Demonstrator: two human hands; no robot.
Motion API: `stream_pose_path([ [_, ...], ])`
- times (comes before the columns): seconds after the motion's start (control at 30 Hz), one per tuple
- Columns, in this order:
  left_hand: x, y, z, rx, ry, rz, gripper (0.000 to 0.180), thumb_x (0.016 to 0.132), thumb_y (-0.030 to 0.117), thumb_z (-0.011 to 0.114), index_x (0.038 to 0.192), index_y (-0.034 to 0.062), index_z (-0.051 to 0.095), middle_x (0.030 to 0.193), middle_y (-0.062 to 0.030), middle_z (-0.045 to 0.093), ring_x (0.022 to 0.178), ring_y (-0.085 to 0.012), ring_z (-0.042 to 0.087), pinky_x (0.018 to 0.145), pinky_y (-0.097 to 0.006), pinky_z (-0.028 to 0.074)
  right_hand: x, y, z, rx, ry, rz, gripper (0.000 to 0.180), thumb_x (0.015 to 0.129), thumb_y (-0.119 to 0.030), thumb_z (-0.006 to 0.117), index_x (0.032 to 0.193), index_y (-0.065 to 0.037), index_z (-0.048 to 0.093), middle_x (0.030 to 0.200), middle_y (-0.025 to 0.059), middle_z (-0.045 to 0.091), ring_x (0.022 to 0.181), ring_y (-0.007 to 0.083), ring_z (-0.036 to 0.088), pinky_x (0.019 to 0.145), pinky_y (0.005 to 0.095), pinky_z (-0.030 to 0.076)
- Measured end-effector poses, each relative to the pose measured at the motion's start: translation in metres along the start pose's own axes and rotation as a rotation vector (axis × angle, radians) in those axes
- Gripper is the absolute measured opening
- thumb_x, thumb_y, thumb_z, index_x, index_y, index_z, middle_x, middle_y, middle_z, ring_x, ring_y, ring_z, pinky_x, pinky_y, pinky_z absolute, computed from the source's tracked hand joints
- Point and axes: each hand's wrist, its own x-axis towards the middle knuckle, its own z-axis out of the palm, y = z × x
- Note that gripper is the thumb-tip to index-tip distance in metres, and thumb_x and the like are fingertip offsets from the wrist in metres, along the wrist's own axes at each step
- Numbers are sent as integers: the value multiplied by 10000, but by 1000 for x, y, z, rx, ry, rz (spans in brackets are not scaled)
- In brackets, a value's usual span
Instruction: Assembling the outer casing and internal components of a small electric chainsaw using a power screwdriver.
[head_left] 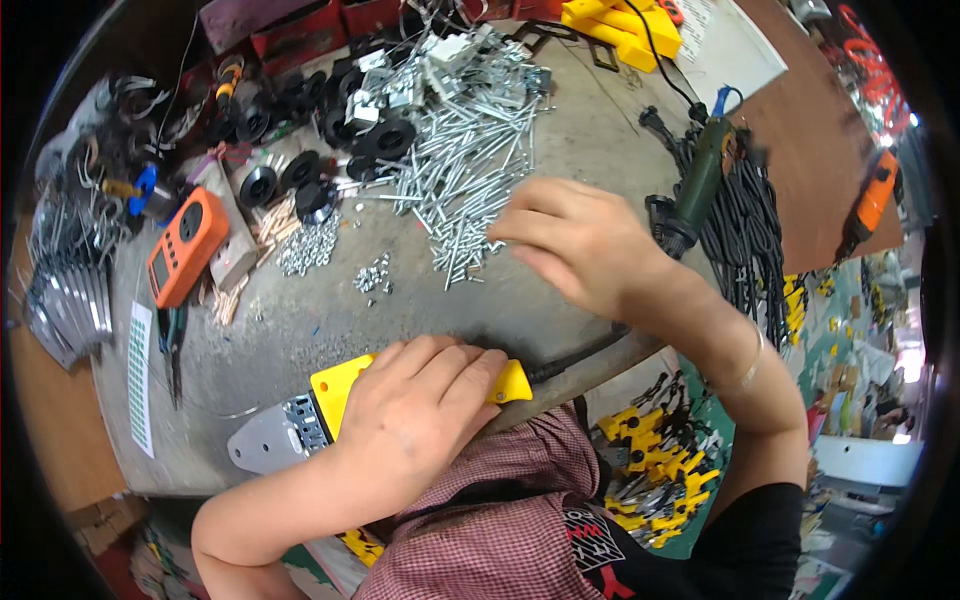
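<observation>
So, far left on my bench [235,365] there's an orange meter [188,245], with pliers [175,355] just below it. Next comes the grey metal plate [268,440], already fitted to one end of the yellow handle [345,382], which lies at the bench's near edge. My left hand [415,395] is over that handle, fingers curled round and gripping it. Further back is a big heap of loose screws [475,150], and my right hand [575,240] is at its edge, fingers bent, thumb near the fingertips; honestly can't tell if anything's pinched in there. A black cord [577,356] runs off the handle's other end, so I'd call the main parts together. Screws all in? My palm hides too much. Rightmost, the green screwdriver [705,175] sits untouched.
</observation>
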Motion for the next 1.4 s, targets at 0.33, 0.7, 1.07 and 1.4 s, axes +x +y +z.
stream_pose_path([
  [0.33, 49, -53, -18, 260, 168, -61, 160, 712, 46, 724, 857, 46, 656, 864, -95, 607, 850, -293, 584, 740, -391, 489, 34, 41, 23, -240, -248, -329, 220, 718, -94, 663, 936, -80, 642, 996, 74, 611, 988, 267, 605, 771, 394, 546],
  [0.7, 99, -93, 5, 692, 4, 28, 88, 748, 126, 664, 762, 56, 613, 858, -57, 588, 913, -240, 587, 751, -363, 502, -13, -33, -45, 314, 113, 148, 130, 762, -5, 687, 879, -34, 638, 809, 96, 645, 738, 279, 646, 679, 344, 517],
  [1.07, -4, -51, -46, 131, -37, -277, 129, 734, -63, 649, 850, -9, 637, 821, -120, 594, 753, -278, 611, 657, -349, 485, -73, -121, 25, 361, 307, 218, 227, 707, -3, 750, 924, -23, 688, 903, 101, 701, 726, 229, 685, 628, 305, 561],
  [1.4, -21, -32, -35, -357, 155, -160, 386, 817, -140, 593, 1174, 6, 593, 932, -112, 670, 856, -205, 703, 746, -284, 571, -81, -145, 35, 388, 345, 246, 230, 701, -1, 744, 922, -46, 698, 929, 81, 717, 732, 203, 690, 635, 301, 564],
])
